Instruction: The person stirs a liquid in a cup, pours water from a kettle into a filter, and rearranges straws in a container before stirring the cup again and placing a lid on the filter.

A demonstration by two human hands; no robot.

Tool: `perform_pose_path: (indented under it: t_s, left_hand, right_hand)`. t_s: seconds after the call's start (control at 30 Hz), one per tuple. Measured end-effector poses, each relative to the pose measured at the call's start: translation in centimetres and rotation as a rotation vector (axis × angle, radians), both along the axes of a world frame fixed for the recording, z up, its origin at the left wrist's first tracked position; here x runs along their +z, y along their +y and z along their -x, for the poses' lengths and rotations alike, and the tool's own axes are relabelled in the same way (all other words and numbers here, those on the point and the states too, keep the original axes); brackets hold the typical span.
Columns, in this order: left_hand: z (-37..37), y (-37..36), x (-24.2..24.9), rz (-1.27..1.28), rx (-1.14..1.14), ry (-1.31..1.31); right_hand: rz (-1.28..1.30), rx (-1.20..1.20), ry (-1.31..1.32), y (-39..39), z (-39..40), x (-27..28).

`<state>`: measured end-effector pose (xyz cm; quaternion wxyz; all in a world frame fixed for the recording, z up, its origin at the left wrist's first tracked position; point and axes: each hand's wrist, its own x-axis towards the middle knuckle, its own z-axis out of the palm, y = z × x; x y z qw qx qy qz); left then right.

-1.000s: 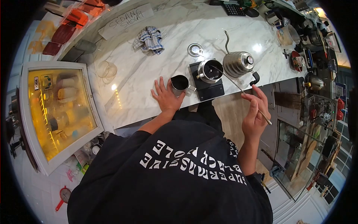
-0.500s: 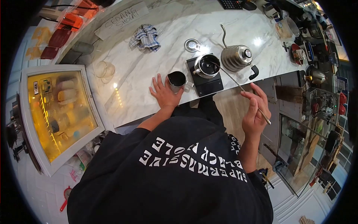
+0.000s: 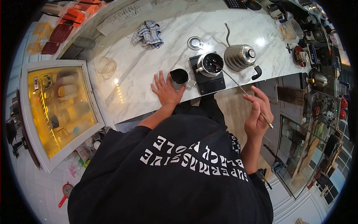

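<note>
My right hand [image 3: 257,112] pinches a long thin metal spoon [image 3: 238,85], whose far end dips into dark liquid in a steel pot [image 3: 201,69]. The pot stands on a black scale [image 3: 211,85]. My left hand [image 3: 167,91] rests on the counter with its fingers spread, thumb side against a steel pitcher [image 3: 178,86] with a dark inside. A gooseneck kettle [image 3: 237,58] with a black handle stands right of the pot. Behind the pot lies a round metal lid [image 3: 194,43].
On the marble counter [image 3: 138,80] are a checked cloth [image 3: 148,34], a clear glass [image 3: 106,66] and a handwritten sign [image 3: 125,16]. A yellow-lit glass-door fridge [image 3: 63,112] stands at left. Jars and tools crowd the right side.
The spoon's end has shifted within the pot. The whole view has moved slightly, while my left hand stays beside the pitcher.
</note>
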<state>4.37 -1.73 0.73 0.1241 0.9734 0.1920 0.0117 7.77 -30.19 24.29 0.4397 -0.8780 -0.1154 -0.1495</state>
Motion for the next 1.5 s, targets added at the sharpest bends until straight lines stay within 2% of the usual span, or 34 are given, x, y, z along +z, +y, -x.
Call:
perform_pose_path:
  t_s: [0.27,0.47,0.67,0.87,1.17,1.37,1.5]
  left_hand:
    - [-0.1,0.0,0.1,0.006,0.006,0.01]
    - [0.0,0.0,0.2,0.022,0.005,0.01]
    - [-0.1,0.1,0.4,0.019,0.002,0.013]
    - [0.0,0.0,0.2,0.021,0.002,-0.007]
    - [-0.2,0.0,0.8,0.039,0.012,0.078]
    - [-0.2,0.0,0.9,0.037,0.014,0.101]
    - [-0.2,0.0,1.2,0.035,0.012,0.129]
  right_hand:
    - [-0.027,-0.058,0.044,0.3,-0.2,-0.2]
    - [-0.018,-0.006,0.035,0.8,0.2,0.1]
    - [-0.043,-0.079,0.052,0.6,-0.1,-0.3]
    - [-0.014,-0.001,0.032,0.6,0.3,-0.2]
    - [-0.203,-0.124,0.1,0.5,0.5,-1.0]
    - [-0.086,-0.028,0.075,1.2,0.3,-0.5]
    - [-0.127,-0.093,0.099,0.9,-0.2,-0.5]
